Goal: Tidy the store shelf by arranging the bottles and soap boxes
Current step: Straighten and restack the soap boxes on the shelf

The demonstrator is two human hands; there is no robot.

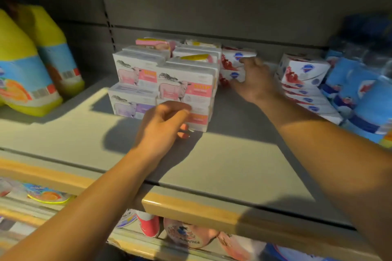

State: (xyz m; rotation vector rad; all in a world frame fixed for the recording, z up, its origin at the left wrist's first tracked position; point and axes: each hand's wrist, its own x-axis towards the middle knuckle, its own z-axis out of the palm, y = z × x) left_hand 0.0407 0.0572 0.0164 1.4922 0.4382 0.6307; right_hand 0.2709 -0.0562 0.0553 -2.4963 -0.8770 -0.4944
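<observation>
Left hand [163, 125] grips bottom soap box [198, 119]; right hand [253, 79] holds red-white boxes [232, 65].

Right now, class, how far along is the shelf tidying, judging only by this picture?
Done: the cow-print soap boxes stand stacked in the middle, and the yellow bottles stand upright on the left.
In hand: the left hand has its grip on the front bottom cow-print box; the right hand reaches the red-and-white soap boxes behind.
Left: the red-and-white stack at right leans untidily.
</observation>
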